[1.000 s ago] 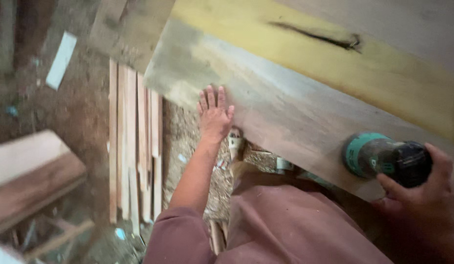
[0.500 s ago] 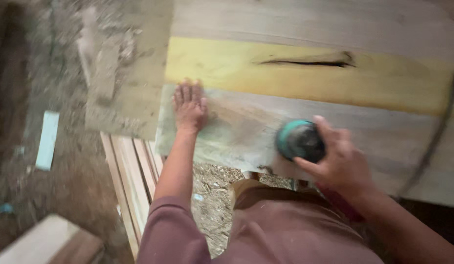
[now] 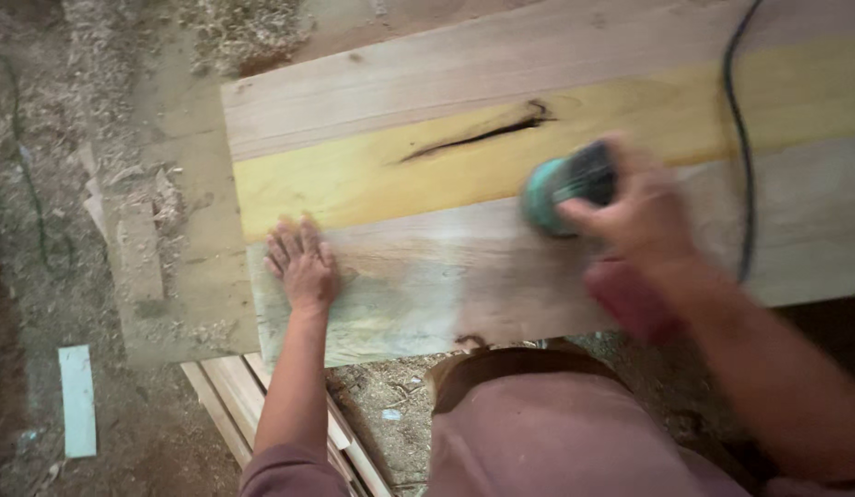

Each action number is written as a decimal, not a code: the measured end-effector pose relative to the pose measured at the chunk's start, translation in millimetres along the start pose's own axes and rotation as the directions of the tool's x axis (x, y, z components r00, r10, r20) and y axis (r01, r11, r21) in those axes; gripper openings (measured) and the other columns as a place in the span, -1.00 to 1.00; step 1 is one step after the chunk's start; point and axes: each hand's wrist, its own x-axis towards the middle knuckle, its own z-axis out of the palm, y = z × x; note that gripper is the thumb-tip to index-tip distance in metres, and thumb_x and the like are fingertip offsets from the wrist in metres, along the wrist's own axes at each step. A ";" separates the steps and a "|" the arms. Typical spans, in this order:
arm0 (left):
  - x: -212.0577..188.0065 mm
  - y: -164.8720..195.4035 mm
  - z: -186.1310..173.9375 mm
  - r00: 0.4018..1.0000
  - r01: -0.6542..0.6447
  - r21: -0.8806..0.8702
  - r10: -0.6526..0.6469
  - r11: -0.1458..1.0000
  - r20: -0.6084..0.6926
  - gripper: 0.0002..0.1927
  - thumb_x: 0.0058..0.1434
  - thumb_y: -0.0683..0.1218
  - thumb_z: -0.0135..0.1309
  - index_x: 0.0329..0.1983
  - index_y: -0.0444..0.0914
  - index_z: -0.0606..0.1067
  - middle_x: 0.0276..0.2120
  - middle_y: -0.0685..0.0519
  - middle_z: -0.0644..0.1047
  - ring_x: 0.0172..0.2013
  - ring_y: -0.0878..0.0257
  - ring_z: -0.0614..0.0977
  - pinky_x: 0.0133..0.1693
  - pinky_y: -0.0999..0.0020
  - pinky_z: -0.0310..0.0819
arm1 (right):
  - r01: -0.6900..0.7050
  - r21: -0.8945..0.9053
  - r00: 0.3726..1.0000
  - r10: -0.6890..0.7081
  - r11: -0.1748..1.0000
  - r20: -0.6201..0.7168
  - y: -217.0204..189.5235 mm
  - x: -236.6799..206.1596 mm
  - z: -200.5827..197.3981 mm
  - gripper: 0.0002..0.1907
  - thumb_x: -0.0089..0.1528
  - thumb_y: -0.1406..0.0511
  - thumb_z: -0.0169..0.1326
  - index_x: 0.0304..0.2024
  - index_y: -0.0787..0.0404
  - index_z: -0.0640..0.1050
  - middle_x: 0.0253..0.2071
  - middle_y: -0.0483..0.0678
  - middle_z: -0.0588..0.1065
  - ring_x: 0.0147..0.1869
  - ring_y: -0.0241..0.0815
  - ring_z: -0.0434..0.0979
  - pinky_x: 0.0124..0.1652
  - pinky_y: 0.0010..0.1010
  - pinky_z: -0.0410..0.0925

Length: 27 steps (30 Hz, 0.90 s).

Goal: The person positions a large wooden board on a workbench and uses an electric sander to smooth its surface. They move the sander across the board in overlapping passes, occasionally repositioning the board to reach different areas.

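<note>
Left hand (image 3: pixel 301 262) flat, fingers spread, palm pressed on wide plank (image 3: pixel 501 276) near its left end, close to near edge. Right hand (image 3: pixel 634 216) wrapped around teal power sander (image 3: pixel 565 189), blurred, sitting on plank mid-width, right of dark crack (image 3: pixel 478 136) in yellow band. Black cord (image 3: pixel 738 138) crosses plank at right. Floor: dirt, sawdust (image 3: pixel 243 32), thin wood strips (image 3: pixel 252 405) under plank's left end.

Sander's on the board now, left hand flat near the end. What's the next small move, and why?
Probably sweep the sander left along the board, toward the left hand. The right hand holds it on the boundary between the yellow strip and the greyer wood, and the stretch between the hands looks patchy and uneven.
</note>
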 end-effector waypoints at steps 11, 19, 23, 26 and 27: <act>12.9 37.2 3.7 0.999 0.051 -0.058 -0.052 0.997 -0.014 -0.19 0.34 0.30 -0.18 0.61 -0.01 0.01 0.56 -0.26 -0.12 0.52 -0.26 -0.17 0.39 -0.39 -0.37 | -0.035 -0.083 0.991 0.024 0.996 -0.133 204.9 77.1 -35.4 -0.42 0.26 0.13 0.33 0.19 0.25 0.41 0.02 0.07 0.51 0.15 0.08 0.65 0.08 -0.11 0.53; 10.2 35.0 3.7 0.998 0.059 -0.021 -0.060 0.998 -0.029 -0.18 0.33 0.30 -0.18 0.61 0.02 0.00 0.56 -0.23 -0.11 0.53 -0.22 -0.16 0.40 -0.36 -0.36 | 0.106 -0.322 0.969 -0.170 0.941 -0.180 138.2 132.4 6.5 -0.18 0.16 0.00 0.51 0.26 0.22 0.39 -0.01 0.19 0.56 0.06 0.30 0.60 -0.04 0.07 0.46; 11.7 28.1 10.3 0.997 0.074 -0.003 -0.074 0.997 -0.030 -0.17 0.31 0.33 -0.17 0.61 0.05 0.00 0.56 -0.21 -0.09 0.53 -0.21 -0.13 0.39 -0.37 -0.34 | 0.085 -0.148 0.990 -0.100 0.985 -0.096 45.3 142.2 45.0 -0.07 0.10 -0.01 0.47 0.36 0.21 0.33 0.11 0.25 0.51 0.11 0.36 0.55 0.06 0.12 0.41; 13.9 24.4 15.0 0.997 0.068 0.009 -0.068 0.998 -0.041 -0.16 0.30 0.34 -0.16 0.61 0.07 0.01 0.57 -0.20 -0.08 0.53 -0.20 -0.11 0.39 -0.37 -0.32 | 0.090 -0.073 0.994 -0.094 0.993 -0.049 -12.0 143.3 72.2 -0.03 0.09 -0.05 0.45 0.37 0.19 0.30 0.17 0.27 0.47 0.07 0.38 0.54 0.02 0.14 0.41; 15.1 23.4 15.8 0.997 0.060 0.013 -0.059 0.998 -0.052 -0.16 0.30 0.35 -0.15 0.61 0.08 0.02 0.57 -0.19 -0.07 0.53 -0.20 -0.11 0.39 -0.37 -0.31 | 0.037 -0.076 0.999 -0.039 0.996 -0.024 -24.5 143.1 77.6 -0.02 0.06 -0.06 0.45 0.38 0.12 0.31 0.13 0.27 0.47 0.06 0.38 0.53 0.01 0.13 0.41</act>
